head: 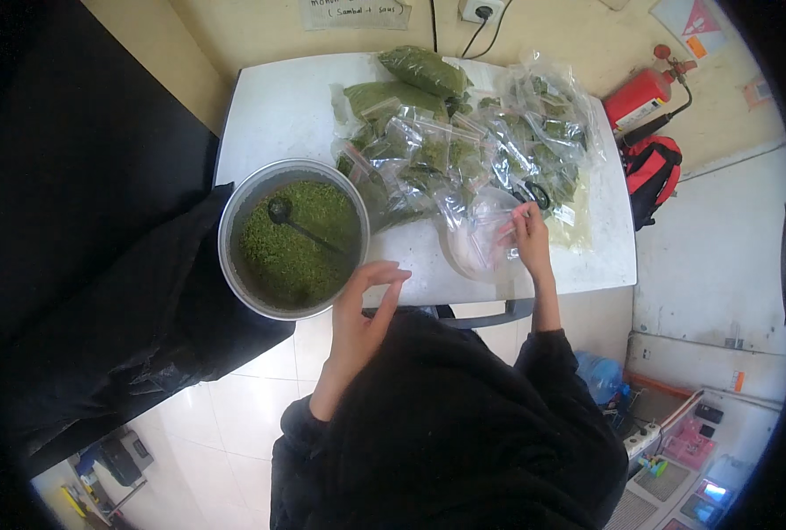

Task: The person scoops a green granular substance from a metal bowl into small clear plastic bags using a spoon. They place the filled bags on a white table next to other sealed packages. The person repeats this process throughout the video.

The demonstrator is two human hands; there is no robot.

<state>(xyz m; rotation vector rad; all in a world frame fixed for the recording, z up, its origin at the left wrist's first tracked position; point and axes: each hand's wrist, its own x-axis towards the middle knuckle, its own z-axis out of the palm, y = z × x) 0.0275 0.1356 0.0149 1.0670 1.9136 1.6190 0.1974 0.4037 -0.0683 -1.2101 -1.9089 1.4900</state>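
My left hand point(371, 298) hovers at the lower right rim of a round metal pot point(228, 248), its thumb and fingers apart and nothing between them. Chopped green herbs point(313, 212) lie in the pot, with a black spoon point(300, 228) resting on them. My right hand point(529, 228) pinches a clear plastic bag point(507, 224) over a round translucent container point(472, 262) that holds more clear bags. Behind it, several zip bags of green herbs point(426, 149) are heaped on the white table point(280, 106). Black-handled scissors point(535, 195) lie among them, just beyond my right hand.
Two larger filled green bags point(426, 69) rest at the table's back. A red fire extinguisher point(641, 96) and a red and black bag point(654, 172) are beyond its right edge. Near my body is a grey chair part point(492, 318). A blue water bottle point(598, 377) stands at lower right.
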